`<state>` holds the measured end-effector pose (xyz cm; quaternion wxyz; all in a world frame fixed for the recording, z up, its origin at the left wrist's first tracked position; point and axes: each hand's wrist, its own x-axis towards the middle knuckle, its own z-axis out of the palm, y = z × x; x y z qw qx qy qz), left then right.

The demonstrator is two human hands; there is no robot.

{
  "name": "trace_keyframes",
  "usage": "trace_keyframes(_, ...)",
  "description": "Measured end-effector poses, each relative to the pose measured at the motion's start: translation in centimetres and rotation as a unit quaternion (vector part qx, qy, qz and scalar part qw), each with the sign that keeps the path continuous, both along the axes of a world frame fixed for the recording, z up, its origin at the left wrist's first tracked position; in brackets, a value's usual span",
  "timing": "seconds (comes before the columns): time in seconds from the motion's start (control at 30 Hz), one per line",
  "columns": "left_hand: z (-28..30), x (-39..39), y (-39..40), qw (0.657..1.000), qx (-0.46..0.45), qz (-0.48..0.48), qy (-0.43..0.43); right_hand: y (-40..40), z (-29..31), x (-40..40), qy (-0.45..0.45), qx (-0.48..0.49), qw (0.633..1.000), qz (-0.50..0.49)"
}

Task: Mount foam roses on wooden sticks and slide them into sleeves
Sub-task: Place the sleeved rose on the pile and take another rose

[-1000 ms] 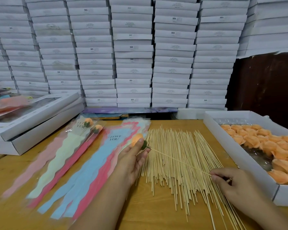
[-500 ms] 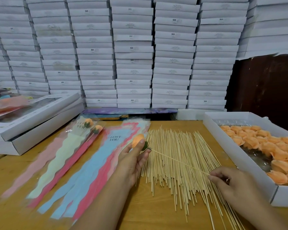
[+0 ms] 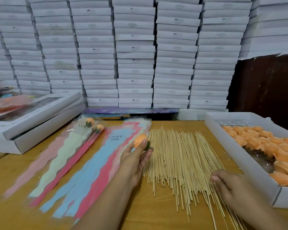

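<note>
My left hand (image 3: 134,161) pinches an orange foam rose (image 3: 140,140) with a green base, above the edge of the sleeves. A thin wooden stick (image 3: 178,161) runs from the rose's base down to my right hand (image 3: 229,186), which pinches its lower end. Under the stick lies a spread pile of wooden sticks (image 3: 181,160) on the wooden table (image 3: 150,209). Pink, green and blue sleeves (image 3: 83,165) printed "LOVE YOU" fan out to the left. Two of them hold finished roses (image 3: 94,124).
A white box of orange foam roses (image 3: 263,146) stands at the right edge. Flat white boxes (image 3: 32,117) sit at the left, with more sleeves on top. A wall of stacked white boxes (image 3: 135,52) closes the back.
Both hands and the rose on its stick have hardly moved; my right hand has shifted very slightly left along the stick's end.
</note>
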<state>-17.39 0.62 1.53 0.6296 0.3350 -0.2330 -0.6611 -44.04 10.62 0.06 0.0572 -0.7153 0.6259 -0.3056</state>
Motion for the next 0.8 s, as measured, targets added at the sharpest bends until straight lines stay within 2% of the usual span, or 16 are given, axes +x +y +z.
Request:
trace_keyframes(0.17,0.4,0.0,0.2,1.000,0.003,0.004,0.004,0.0,0.0,0.3,-0.011,0.013,1.000,0.015)
trace_keyframes(0.3,1.2,-0.2,0.4,1.000,0.004,-0.007,-0.018,-0.2,0.0,0.6,-0.080,0.024,0.997,0.003)
trace_keyframes(0.37,1.6,-0.4,0.7,0.998,0.005,-0.015,-0.056,-0.5,0.2,0.5,-0.119,0.023,0.992,-0.016)
trace_keyframes(0.47,2.2,-0.7,0.5,0.987,0.022,-0.002,-0.157,-0.8,0.7,0.1,-0.192,0.005,0.980,-0.047)
trace_keyframes(0.63,4.4,-0.9,0.1,0.953,-0.022,0.033,-0.302,-1.5,2.2,0.1,-0.376,0.027,0.926,-0.025)
trace_keyframes(0.7,5.1,0.2,-0.8,0.914,-0.053,0.046,-0.400,-1.6,2.6,0.1,-0.433,0.042,0.901,-0.011)
trace_keyframes(0.73,5.3,1.2,-1.5,0.871,-0.070,0.062,-0.482,-1.7,2.8,0.1,-0.455,0.051,0.889,-0.002)
trace_keyframes(0.8,5.1,3.8,-2.8,0.746,-0.082,0.083,-0.656,-1.7,2.9,0.0,-0.488,0.068,0.870,0.010)
